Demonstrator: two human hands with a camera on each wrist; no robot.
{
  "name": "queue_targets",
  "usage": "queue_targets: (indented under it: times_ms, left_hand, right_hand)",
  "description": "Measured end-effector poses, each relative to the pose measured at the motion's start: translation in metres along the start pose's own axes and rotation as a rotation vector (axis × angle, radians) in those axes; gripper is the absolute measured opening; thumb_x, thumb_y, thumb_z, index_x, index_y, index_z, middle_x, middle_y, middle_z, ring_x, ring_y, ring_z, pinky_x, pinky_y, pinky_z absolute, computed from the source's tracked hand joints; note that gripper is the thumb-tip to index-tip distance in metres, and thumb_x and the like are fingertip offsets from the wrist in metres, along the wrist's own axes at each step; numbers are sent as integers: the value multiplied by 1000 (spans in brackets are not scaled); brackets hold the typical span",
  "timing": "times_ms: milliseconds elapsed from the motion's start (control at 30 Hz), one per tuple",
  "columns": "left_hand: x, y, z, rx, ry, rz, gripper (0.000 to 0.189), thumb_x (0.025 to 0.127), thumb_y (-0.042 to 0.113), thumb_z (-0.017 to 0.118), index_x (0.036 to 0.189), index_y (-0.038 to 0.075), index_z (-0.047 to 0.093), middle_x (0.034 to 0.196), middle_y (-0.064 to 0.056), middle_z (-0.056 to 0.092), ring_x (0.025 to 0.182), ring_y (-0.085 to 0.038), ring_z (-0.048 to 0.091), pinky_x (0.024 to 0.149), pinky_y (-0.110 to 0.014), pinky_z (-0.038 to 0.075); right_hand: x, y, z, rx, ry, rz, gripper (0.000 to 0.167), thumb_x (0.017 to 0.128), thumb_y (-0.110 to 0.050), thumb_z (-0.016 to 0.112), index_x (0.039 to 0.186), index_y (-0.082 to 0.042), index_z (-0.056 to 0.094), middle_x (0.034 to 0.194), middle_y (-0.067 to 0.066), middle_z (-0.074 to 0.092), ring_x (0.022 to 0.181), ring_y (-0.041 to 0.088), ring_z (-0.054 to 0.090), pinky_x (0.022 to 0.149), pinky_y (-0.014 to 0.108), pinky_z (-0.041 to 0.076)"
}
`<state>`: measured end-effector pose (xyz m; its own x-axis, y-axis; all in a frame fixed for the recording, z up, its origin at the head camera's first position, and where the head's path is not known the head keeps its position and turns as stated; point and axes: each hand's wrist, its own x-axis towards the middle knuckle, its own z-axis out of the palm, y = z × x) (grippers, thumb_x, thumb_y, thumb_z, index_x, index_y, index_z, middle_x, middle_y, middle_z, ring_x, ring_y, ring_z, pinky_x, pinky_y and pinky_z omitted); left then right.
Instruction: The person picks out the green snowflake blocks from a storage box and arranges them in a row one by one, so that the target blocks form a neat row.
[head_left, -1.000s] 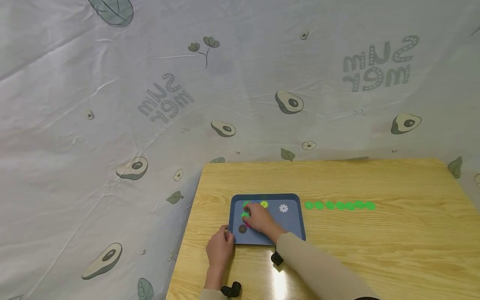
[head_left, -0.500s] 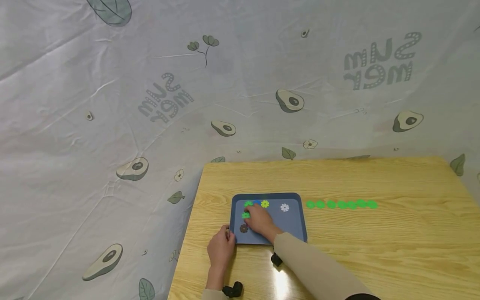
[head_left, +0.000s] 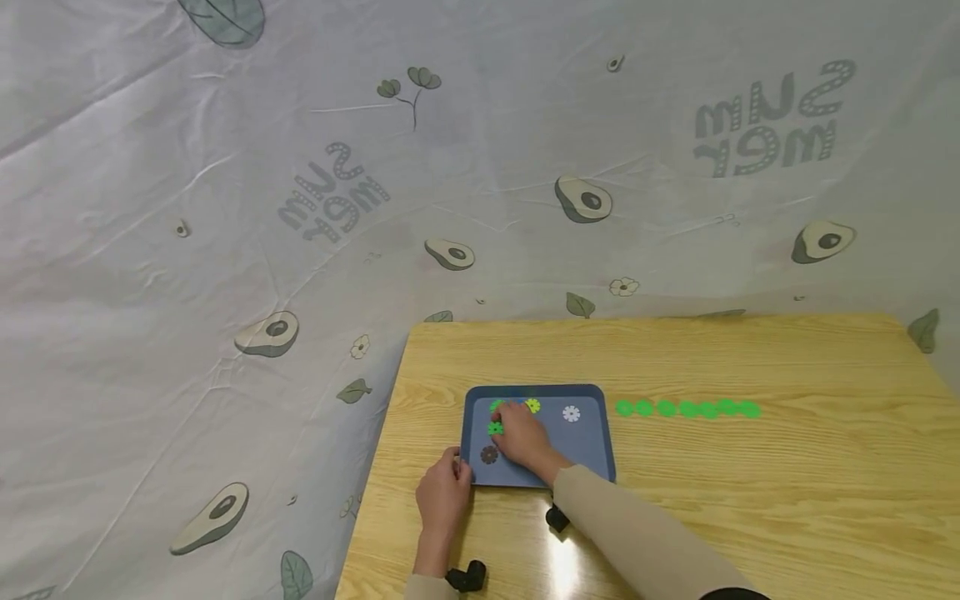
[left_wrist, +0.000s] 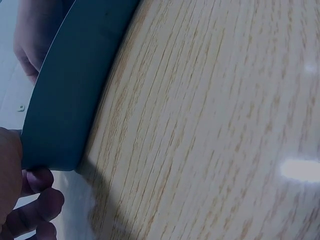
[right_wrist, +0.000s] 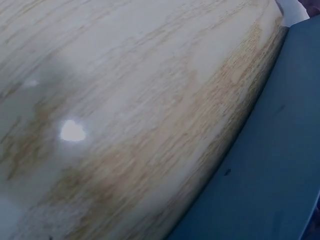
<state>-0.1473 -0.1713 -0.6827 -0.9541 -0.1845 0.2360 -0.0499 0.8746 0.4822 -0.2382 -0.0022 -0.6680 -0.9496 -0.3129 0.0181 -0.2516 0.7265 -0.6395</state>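
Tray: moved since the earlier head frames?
No. In the head view the tray sits the same against the back left corner of the table, no visible shift either way.

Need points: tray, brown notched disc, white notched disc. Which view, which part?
Tray [head_left: 581, 444]: head view, bare floor toward its right side.
Brown notched disc [head_left: 489, 455]: head view, middle of its upper face.
White notched disc [head_left: 572, 414]: head view, middle of its upper face.
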Motion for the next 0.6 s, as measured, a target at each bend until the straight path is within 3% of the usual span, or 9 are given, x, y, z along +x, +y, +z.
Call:
queue_targets:
  times_ms: [267,400,600]
  left_hand:
    - [-3,0,-3,-8,2,5,21,91,14,72,110,6,76,58,12,47,48,-9,40,45,-31,34]
    - [-2,1,-4,-10,4,10,21,91,14,72,110,6,76,58,11,47,49,-10,40,46,-32,34]
    - [-1,1,-3,-5,-2,3,21,91,14,72,110,7,76,58,11,46,49,-11,39,46,-33,33]
  right_hand:
    - [0,5,-9,115,72,-70,13,92,-8,73,104,-10,70,82,-6,58,72,11,53,69,35,48]
    - [2,8,-25,142,111,-78,13,92,-7,73,105,-8,70,81,-5,56,68,11,51,68,34,46]
    - [4,19,-56,190,132,-26,14,95,-10,73,109,-7,72,86,-3,60,72,11,56,68,35,48]
